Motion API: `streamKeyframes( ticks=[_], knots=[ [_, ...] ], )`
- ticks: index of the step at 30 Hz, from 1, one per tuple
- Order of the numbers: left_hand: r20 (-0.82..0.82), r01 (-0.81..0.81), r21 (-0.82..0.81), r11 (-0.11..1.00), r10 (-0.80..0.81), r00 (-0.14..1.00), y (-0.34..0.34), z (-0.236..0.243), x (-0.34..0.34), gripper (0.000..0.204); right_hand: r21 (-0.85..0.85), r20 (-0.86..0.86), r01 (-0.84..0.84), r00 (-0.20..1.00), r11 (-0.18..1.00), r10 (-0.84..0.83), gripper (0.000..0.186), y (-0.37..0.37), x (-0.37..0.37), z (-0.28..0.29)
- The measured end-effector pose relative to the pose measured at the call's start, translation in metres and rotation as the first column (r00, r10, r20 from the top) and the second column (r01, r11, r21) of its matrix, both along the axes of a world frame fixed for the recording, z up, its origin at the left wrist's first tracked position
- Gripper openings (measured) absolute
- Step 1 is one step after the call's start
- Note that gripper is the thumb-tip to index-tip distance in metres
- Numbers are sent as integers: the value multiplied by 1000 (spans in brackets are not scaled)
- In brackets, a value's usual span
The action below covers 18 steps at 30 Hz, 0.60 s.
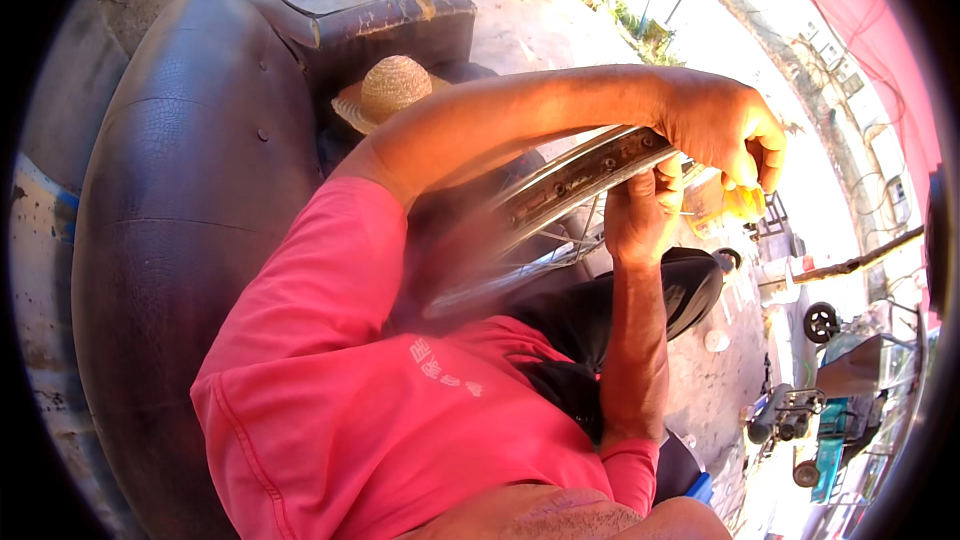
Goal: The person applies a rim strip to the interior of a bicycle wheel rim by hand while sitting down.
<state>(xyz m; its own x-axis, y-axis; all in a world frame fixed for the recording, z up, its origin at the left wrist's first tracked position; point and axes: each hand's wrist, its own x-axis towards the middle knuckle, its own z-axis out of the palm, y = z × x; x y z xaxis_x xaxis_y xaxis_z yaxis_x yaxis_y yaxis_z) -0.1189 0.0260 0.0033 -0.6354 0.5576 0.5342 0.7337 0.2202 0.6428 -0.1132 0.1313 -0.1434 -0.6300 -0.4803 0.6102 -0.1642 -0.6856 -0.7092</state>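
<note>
A spoked wheel rim (590, 178), metal with a rusty, dirty inner channel, slants across in front of my body. Its lower left part is smeared by motion. My left arm reaches over the rim, and my left hand (715, 125) hangs past its upper right end with fingers curled down. Just under those fingertips shows a bright yellow thing (743, 203); I cannot tell whether they hold it. Below the rim, my right hand (643, 217) is closed, thumb and fingers pressed at the rim's lower edge. Thin spokes (570, 248) run beneath the rim.
A brown leather sofa (190, 180) fills the left side, with a straw hat (395, 88) on it. A small white round object (717, 340) lies on the ground. At right stand a black wheel (820, 322) and a teal cart (828, 450). A pole (865, 255) juts in.
</note>
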Motion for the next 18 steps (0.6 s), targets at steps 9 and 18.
streamKeyframes(
  ticks=[9,18],
  knots=[
    [-22,28,-7,1000,-28,999,4,0,-2,30,-4,55,-53,997,999,53,26,4,1,2],
    [-3,74,-18,997,-74,997,6,0,-2,32,-15,107,-39,993,999,40,15,2,10,9]
  ],
)
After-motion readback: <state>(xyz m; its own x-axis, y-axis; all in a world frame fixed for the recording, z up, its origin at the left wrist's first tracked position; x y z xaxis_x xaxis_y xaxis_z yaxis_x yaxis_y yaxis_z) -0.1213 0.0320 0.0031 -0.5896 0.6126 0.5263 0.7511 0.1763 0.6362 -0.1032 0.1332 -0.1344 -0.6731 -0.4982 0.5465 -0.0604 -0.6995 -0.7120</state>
